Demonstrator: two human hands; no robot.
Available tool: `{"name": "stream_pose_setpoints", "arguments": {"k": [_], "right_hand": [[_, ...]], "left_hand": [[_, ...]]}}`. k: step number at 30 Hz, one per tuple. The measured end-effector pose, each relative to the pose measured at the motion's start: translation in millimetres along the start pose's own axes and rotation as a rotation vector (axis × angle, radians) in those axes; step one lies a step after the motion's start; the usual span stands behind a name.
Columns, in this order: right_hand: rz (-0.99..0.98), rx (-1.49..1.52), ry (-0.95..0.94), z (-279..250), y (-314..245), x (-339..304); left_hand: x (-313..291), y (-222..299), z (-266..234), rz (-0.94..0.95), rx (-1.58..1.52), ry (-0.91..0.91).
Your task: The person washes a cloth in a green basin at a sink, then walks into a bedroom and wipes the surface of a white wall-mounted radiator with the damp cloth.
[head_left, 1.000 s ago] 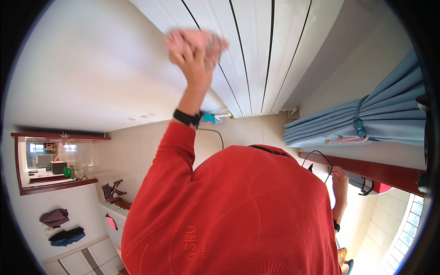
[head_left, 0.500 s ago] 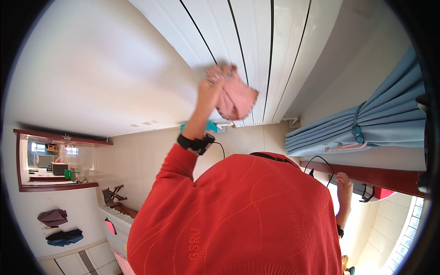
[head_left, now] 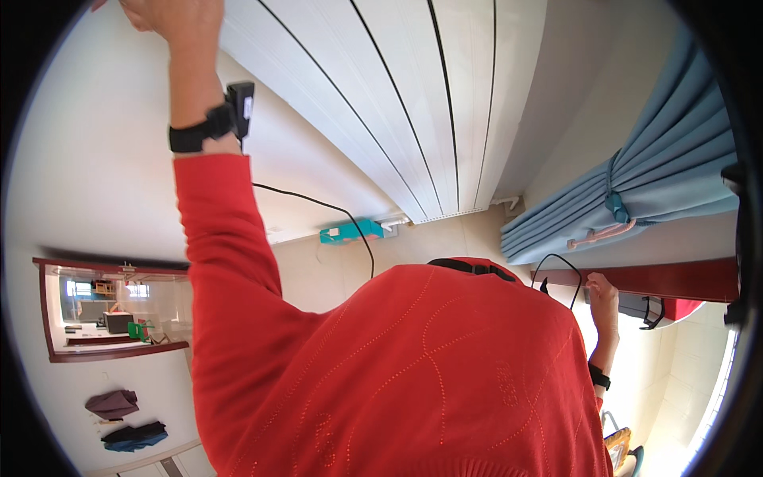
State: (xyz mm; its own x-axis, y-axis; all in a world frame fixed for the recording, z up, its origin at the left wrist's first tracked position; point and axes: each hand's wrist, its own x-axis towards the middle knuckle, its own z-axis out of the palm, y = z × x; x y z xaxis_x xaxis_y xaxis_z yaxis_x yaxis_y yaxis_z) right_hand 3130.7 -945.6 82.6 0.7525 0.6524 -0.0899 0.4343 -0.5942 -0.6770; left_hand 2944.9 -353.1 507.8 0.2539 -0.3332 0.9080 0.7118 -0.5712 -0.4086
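Note:
My left hand is raised at the upper left, beside a white wall, with its fingers curled and partly cut off by the picture's edge. The pink cloth it held a moment ago lies almost wholly outside the picture. A tall white panel radiator with dark gaps between its slats stands right of this arm. My right hand is at the right, close to a red-brown wooden edge. Its fingers are loosely curled, and nothing shows in them.
A teal box sits on the floor by the radiator's foot. Tied blue curtains hang at the right. A black cable runs from my left wristband. Left, a red-framed opening and hung dark clothes appear.
My left hand has swept from the radiator up and left toward the wall, carrying the pink cloth out of view. My right hand stays nearly where it was.

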Motion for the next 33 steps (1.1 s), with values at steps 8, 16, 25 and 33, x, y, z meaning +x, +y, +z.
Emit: {"name": "stream_pose_setpoints", "arguments": {"k": [8,16,25,33], "right_hand": [[0.054,0.011,0.011,12,-6,-7],[-0.012,0.013,0.046,19,-18,-2],[-0.027,-0.017,0.062,27,-17,-1],[0.011,-0.018,0.049,32,-19,-1]], "left_hand": [[-187,116,-47,-0.073,-0.680,-0.606],[-287,187,-89,-0.672,-1.331,-1.899],[-28,132,-12,0.193,-0.359,-0.315],[-17,141,4,-0.083,-0.484,-0.315]]}}
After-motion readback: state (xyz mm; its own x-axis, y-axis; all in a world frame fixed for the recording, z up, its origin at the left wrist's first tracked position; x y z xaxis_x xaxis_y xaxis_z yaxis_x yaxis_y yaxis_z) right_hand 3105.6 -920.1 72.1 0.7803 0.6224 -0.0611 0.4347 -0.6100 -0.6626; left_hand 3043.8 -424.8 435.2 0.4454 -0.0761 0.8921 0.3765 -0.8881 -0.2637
